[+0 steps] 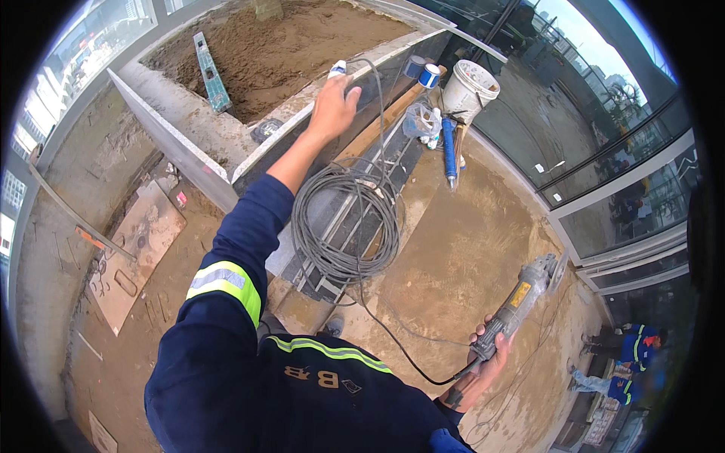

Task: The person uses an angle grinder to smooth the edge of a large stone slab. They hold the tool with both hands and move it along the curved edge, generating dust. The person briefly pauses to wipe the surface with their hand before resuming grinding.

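Note:
My right hand (492,361) is wrapped round the rear grip of a grey angle grinder (517,297), held at the lower right. Its disc end points up and away, and a black power cord runs from the grip back to the left. My left arm reaches forward over a stone-edged planter wall (283,134). At its rim my left hand (334,109) is closed on a small white and blue piece (337,69), which looks like a cable connector. A grey cable (377,84) arches from there toward a large coil (347,219).
The coil lies on dark stone slabs (291,253). Soil and a green level (211,72) are in the planter. A white bucket (470,89), blue sealant gun (449,153) and plastic bag (421,121) stand beyond. Glass panels edge the right; two people (623,366) work there.

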Action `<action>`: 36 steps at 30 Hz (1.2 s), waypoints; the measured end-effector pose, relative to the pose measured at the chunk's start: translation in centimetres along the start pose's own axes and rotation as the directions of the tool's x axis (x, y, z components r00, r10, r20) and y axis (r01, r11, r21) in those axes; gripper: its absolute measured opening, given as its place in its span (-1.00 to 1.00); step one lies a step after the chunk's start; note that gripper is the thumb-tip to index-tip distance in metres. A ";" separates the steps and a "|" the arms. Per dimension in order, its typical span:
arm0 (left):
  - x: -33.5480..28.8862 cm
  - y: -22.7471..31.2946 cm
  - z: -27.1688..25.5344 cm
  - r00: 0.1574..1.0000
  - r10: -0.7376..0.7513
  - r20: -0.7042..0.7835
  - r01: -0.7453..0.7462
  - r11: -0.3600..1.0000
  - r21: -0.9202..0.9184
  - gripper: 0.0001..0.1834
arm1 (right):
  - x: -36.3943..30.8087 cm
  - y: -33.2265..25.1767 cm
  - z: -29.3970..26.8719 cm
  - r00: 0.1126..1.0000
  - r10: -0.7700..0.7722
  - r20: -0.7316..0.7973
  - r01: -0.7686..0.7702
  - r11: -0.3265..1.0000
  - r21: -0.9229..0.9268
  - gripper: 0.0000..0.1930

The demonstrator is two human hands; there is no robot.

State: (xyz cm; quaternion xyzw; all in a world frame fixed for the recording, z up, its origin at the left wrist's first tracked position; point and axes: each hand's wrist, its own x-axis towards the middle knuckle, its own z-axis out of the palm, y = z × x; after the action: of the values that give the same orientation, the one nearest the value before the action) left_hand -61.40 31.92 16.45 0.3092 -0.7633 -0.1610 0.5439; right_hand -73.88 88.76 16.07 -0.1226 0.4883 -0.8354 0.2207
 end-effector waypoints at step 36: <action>-27.9 -10.3 -30.7 0.574 -0.775 0.263 0.465 0.045 -0.884 -0.24 | -10.4 34.9 44.5 0.027 0.679 0.733 -0.304 0.704 -0.641 0.07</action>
State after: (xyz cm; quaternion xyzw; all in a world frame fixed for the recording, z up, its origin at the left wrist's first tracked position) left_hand -23.72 44.99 1.05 0.2860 -0.2403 -0.7153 0.5907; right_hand -37.37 45.04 7.76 -0.4517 0.3816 -0.3567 0.7232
